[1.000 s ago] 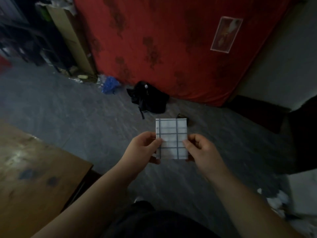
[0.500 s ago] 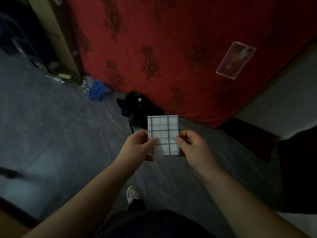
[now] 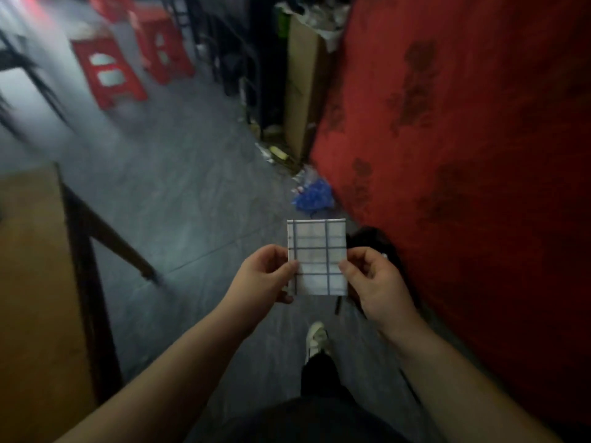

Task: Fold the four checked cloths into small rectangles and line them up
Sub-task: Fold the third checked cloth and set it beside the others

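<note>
We see one folded checked cloth (image 3: 318, 257), a small rectangle, held upright in the air above the floor (image 3: 192, 203), out in front of the body. Left hand (image 3: 265, 276) pinches its left edge, right hand (image 3: 374, 279) its right edge, fingers clamped on the fabric on both sides. Counter (image 3: 28, 251) at far left, well apart from the cloth. Red stools (image 3: 108, 75) beyond it, white shoe (image 3: 315, 337) below the cloth.
</note>
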`<control>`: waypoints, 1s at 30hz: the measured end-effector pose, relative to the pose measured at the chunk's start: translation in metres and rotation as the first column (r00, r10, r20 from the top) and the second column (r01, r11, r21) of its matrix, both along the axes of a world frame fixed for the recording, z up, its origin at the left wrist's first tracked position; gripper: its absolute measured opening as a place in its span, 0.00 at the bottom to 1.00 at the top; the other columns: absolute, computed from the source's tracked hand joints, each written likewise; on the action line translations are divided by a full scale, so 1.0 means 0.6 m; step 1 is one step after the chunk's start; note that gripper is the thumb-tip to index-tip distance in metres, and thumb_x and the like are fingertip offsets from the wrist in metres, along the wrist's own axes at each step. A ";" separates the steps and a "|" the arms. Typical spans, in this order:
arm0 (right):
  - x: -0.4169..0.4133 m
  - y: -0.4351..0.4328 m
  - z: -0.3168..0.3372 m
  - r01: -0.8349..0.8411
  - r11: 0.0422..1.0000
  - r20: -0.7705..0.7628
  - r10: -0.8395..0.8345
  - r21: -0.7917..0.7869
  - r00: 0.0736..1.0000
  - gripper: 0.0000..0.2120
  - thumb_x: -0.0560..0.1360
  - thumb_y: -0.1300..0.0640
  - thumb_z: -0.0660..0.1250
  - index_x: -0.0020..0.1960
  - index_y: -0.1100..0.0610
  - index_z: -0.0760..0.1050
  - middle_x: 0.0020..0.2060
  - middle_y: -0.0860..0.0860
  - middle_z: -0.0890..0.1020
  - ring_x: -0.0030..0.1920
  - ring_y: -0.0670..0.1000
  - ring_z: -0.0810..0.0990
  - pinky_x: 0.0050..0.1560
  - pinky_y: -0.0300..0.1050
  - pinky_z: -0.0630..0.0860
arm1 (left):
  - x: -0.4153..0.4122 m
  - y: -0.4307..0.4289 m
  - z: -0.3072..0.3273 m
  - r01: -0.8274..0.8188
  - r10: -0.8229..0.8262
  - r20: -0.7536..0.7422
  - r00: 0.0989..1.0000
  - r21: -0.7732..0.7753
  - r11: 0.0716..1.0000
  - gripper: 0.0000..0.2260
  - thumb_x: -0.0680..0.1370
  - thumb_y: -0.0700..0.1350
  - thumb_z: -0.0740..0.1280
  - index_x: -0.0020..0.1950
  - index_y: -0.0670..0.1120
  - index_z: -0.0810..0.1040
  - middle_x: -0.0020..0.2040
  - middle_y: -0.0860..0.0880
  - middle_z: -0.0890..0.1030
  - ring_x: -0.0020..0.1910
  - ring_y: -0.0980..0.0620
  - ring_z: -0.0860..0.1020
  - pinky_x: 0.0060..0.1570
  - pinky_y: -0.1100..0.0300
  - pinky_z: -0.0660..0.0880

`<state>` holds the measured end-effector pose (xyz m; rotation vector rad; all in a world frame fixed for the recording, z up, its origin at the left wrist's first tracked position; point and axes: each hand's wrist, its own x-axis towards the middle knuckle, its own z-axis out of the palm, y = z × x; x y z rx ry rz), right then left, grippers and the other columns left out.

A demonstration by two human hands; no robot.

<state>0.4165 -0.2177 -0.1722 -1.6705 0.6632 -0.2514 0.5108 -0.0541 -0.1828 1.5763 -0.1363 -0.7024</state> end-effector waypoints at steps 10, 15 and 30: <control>0.438 -0.105 -0.043 -0.332 0.943 0.011 0.332 0.018 0.943 0.03 0.79 0.60 0.69 0.49 0.54 0.77 0.40 0.54 0.83 0.39 0.47 0.80 0.41 0.45 0.78 | 0.362 -0.065 -0.008 -0.274 0.259 0.121 0.958 0.136 0.952 0.03 0.80 0.38 0.67 0.50 0.39 0.78 0.45 0.35 0.80 0.39 0.47 0.77 0.35 0.57 0.77; 0.663 -0.093 -0.025 -0.536 0.844 -0.024 0.537 0.025 0.843 0.02 0.79 0.60 0.68 0.49 0.54 0.77 0.39 0.51 0.82 0.38 0.45 0.80 0.38 0.41 0.77 | 0.523 -0.044 0.018 -0.448 0.420 0.171 0.891 0.185 0.875 0.03 0.80 0.40 0.67 0.52 0.41 0.79 0.47 0.40 0.83 0.39 0.51 0.79 0.36 0.60 0.78; 1.286 0.218 -0.022 -0.787 0.614 -0.024 0.789 0.062 0.614 0.03 0.80 0.61 0.67 0.51 0.55 0.79 0.43 0.53 0.85 0.40 0.46 0.82 0.39 0.39 0.79 | 1.033 0.248 -0.019 -0.750 0.746 0.084 0.661 0.074 0.657 0.03 0.81 0.40 0.66 0.53 0.43 0.79 0.44 0.47 0.83 0.38 0.55 0.80 0.34 0.62 0.77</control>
